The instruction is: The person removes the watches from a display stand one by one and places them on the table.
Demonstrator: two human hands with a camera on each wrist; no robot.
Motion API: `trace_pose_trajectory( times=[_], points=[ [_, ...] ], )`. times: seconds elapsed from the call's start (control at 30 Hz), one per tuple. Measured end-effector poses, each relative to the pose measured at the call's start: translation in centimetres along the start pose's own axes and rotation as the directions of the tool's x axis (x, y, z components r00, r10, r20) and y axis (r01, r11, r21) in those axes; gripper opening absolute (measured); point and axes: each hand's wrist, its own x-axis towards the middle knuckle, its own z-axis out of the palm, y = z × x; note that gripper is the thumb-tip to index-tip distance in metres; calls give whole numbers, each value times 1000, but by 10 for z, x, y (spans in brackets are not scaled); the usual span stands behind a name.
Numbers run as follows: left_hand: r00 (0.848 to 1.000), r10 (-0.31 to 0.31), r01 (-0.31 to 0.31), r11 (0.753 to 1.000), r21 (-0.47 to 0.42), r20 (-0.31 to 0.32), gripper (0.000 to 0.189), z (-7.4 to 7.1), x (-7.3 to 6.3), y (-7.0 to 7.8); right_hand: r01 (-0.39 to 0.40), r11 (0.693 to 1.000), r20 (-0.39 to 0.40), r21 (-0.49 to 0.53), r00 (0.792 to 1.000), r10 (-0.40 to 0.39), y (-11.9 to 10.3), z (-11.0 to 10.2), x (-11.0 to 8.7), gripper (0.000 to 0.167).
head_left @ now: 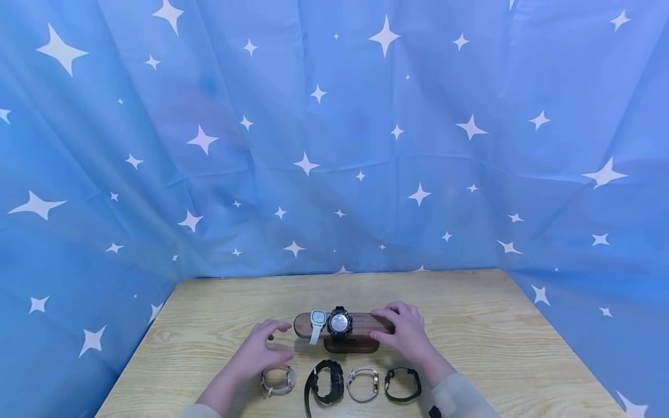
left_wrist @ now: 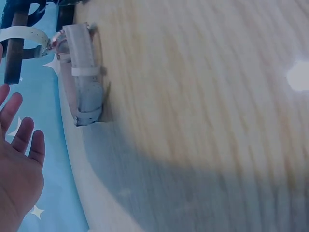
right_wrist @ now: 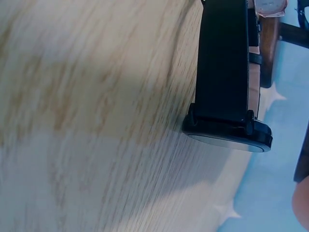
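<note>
A wooden watch stand point(head_left: 366, 325) has a rounded bar on a dark base. On its left half hang a white watch point(head_left: 317, 317) and a black round-faced watch point(head_left: 340, 323). My right hand point(head_left: 402, 332) holds the bar's right end, fingers over the top and thumb on the near side. Only a fingertip point(right_wrist: 301, 203) shows in the right wrist view. Left of the stand, apart from it, my left hand point(head_left: 261, 350) has spread, slightly bent fingers and holds nothing. Below it lies a pale-strapped watch point(head_left: 277, 380), seen large in the left wrist view.
In a row nearer me lie a chunky black watch point(head_left: 334, 381), a thin pale-banded watch point(head_left: 363, 384) and a slim black watch point(head_left: 403, 384). All are on a light wooden table point(head_left: 470, 307). A blue star-patterned cloth point(head_left: 334, 186) hangs behind and at both sides.
</note>
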Motion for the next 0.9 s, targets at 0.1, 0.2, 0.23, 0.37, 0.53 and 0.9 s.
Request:
trace_pose_trajectory(
  times=[0.1, 0.2, 0.23, 0.37, 0.53, 0.9],
  points=[
    [1000, -15, 15, 1000, 0, -14, 57, 0, 4, 4, -10, 1000, 11, -2, 1000, 10, 0, -1, -1, 44],
    [999, -30, 30, 1000, -10, -42, 55, 1, 9, 8, -12, 1000, 11, -5, 1000, 12, 0, -1, -1, 44],
    [998, -36, 35, 999, -15, -53, 54, 1, 10, 9, -9, 1000, 9, -7, 1000, 9, 0, -1, -1, 44],
    [995, -43, 40, 999, -29, -87, 57, 0, 17, 15, 5, 1000, 1, -8, 1000, -5, -1, -2, -1, 43],
    [996, -42, 40, 999, -29, -75, 63, 0, 23, 22, 5, 1000, -1, 0, 1000, -5, -3, -3, -2, 42],
    [999, 50, -51, 999, -8, -16, 69, 13, 38, 35, 13, 1000, -2, -23, 1000, -13, -2, -4, -2, 42]
  ],
)
